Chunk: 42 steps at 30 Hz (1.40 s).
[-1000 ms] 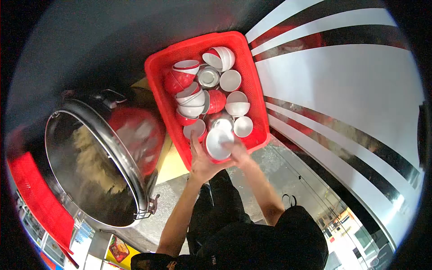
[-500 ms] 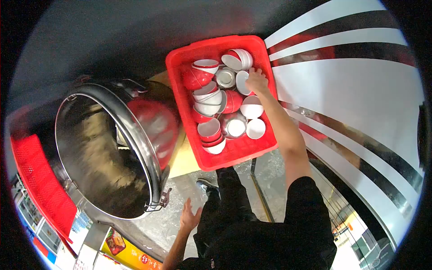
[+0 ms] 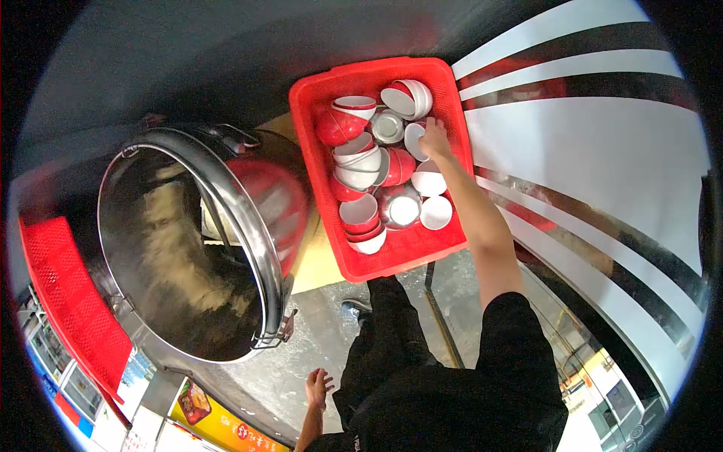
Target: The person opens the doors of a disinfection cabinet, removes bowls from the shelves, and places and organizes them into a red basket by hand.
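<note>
My right hand (image 3: 433, 139) reaches into a red plastic basket (image 3: 410, 269). Its fingers are closed on the side of a white-lined bowl (image 3: 414, 141) near the basket's right wall. Around it are stacked red-and-white bowls (image 3: 407, 99), a metal bowl (image 3: 388, 126) turned bottom up, and another white-lined bowl (image 3: 429, 181) just below. More bowls (image 3: 357, 166) stand in stacks along the left side, some tilted. Low beside my leg hangs my left hand (image 3: 318, 388), fingers apart and holding nothing.
Left of the basket is a large round metal barrel (image 3: 260, 226) with a clamp on its rim. Farther left stands a red perforated plastic piece (image 3: 71, 301). A striped panel (image 3: 572, 135) rises close on the right. A yellow sign (image 3: 218, 422) is at lower left.
The basket and barrel sit slightly differently in view as the camera shifts. My right hand stays at the same bowl, fingers more closed. My left hand is lower.
</note>
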### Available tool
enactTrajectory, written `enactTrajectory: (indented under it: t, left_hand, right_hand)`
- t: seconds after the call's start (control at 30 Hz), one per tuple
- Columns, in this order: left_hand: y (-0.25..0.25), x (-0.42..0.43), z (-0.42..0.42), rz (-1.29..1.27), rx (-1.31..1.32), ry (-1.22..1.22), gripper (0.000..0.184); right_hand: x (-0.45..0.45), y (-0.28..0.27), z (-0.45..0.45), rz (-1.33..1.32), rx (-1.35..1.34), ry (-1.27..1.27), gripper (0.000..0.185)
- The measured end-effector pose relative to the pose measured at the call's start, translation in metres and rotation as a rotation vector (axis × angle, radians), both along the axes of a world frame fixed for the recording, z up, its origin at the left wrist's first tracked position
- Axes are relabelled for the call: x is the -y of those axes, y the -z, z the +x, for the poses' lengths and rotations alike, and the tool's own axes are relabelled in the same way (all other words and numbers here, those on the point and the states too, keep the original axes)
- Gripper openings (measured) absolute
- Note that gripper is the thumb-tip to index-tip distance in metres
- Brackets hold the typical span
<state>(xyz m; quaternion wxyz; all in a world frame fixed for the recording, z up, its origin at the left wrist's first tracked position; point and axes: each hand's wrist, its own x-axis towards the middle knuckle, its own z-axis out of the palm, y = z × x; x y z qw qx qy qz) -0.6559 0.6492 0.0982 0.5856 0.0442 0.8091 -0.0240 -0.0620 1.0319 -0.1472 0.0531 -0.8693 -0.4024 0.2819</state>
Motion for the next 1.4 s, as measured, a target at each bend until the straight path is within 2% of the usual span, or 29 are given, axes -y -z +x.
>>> enactTrajectory:
  t: [0.13,0.2,0.23,0.3,0.47,0.57,0.63,0.67,0.7,0.73,0.77,0.8,0.83,0.87,0.9,0.93,0.97,1.0,1.03,1.07,1.1,1.17,1.2,1.27,1.3,1.37,1.4]
  left_hand:
    - [-0.003,0.011,-0.009,-0.032,-0.008,0.028,0.055]
    - [-0.003,0.017,-0.013,-0.025,-0.010,0.017,0.053]
    - [-0.005,0.020,-0.016,-0.018,-0.013,0.001,0.052]
    - [-0.005,0.024,-0.022,-0.015,-0.028,-0.004,0.053]
    - [-0.014,0.036,-0.044,0.002,-0.089,-0.010,0.053]
    - [-0.024,0.051,-0.064,-0.005,-0.118,-0.041,0.049]
    - [-0.029,0.073,-0.082,0.043,-0.161,-0.096,0.048]
    - [-0.030,0.080,-0.090,0.069,-0.204,-0.108,0.047]
    - [-0.038,0.079,-0.091,0.095,-0.236,-0.175,0.044]
    - [-0.037,0.080,-0.101,0.149,-0.233,-0.248,0.039]
    - [-0.029,0.090,-0.125,0.206,-0.232,-0.330,0.034]
    - [-0.024,0.096,-0.143,0.344,-0.210,-0.324,0.028]
    - [-0.014,0.098,-0.160,0.496,-0.200,-0.337,0.022]
    - [0.002,0.095,-0.182,0.567,-0.326,-0.235,0.012]
    - [0.000,0.078,-0.181,0.718,-0.375,-0.293,0.013]
    - [-0.032,0.034,-0.155,0.741,-0.499,-0.355,0.019]
    - [-0.062,-0.003,-0.144,0.777,-0.572,-0.259,0.024]
    - [-0.071,-0.024,-0.156,0.977,-0.534,-0.253,0.025]
    - [-0.098,-0.062,-0.153,1.048,-0.582,-0.332,0.026]
    - [-0.120,-0.094,-0.160,1.118,-0.567,-0.442,0.029]
    - [-0.143,-0.127,-0.166,1.222,-0.556,-0.523,0.031]
    - [-0.185,-0.177,-0.187,1.367,-0.489,-0.526,0.039]
    - [-0.199,-0.201,-0.202,1.440,-0.413,-0.560,0.044]
    - [-0.229,-0.246,-0.223,1.554,-0.238,-0.574,0.055]
    - [-0.241,-0.265,-0.234,1.591,-0.148,-0.556,0.061]
    - [-0.231,-0.305,-0.269,1.515,0.091,-0.701,0.073]
    - [-0.251,-0.323,-0.260,1.433,0.109,-0.822,0.071]
  right_hand:
    - [-0.004,-0.004,-0.012,-0.062,0.030,0.055,0.048]
    - [-0.007,-0.004,-0.027,-0.068,0.193,-0.056,0.050]
    - [-0.007,-0.002,-0.032,-0.069,0.190,-0.048,0.050]
    - [-0.013,0.001,-0.042,-0.166,0.335,-0.122,0.052]
    - [-0.017,-0.014,-0.069,-0.210,0.369,-0.006,0.063]
    - [-0.008,-0.028,-0.078,-0.113,0.363,0.005,0.070]
    - [0.009,-0.024,-0.084,0.196,0.368,0.007,0.075]
    - [0.018,-0.028,-0.088,0.204,0.375,0.006,0.075]
    - [0.032,-0.040,-0.095,0.349,0.313,0.032,0.074]
    - [0.049,-0.052,-0.105,0.494,0.246,0.052,0.073]
    - [0.070,-0.064,-0.121,0.492,0.244,0.078,0.071]
    - [0.100,-0.046,-0.133,0.625,0.370,0.026,0.068]
    - [0.118,-0.068,-0.147,0.544,0.250,0.142,0.063]
    - [0.146,-0.112,-0.160,0.614,0.166,-0.078,0.054]
    - [0.166,-0.117,-0.182,0.753,0.116,0.165,0.032]
    - [0.171,-0.177,-0.213,0.912,-0.245,0.314,0.021]
    - [0.216,-0.126,-0.221,0.733,-0.025,0.301,0.027]
    - [0.249,-0.115,-0.226,0.671,-0.404,0.498,0.045]
    - [0.272,-0.130,-0.247,0.702,0.161,0.180,0.047]
    - [0.292,-0.134,-0.253,0.619,0.165,0.154,0.050]
    - [0.295,-0.164,-0.271,0.502,0.020,0.285,0.048]
    - [0.319,-0.168,-0.275,0.368,-0.077,0.303,0.043]
    - [0.318,-0.177,-0.280,0.387,-0.064,0.281,0.043]
    - [0.323,-0.214,-0.296,0.459,-0.260,0.380,0.037]
    - [0.326,-0.216,-0.299,0.473,-0.239,0.375,0.037]
    - [0.336,-0.220,-0.303,0.626,-0.341,0.434,0.037]
    - [0.338,-0.229,-0.305,0.638,-0.384,0.418,0.037]
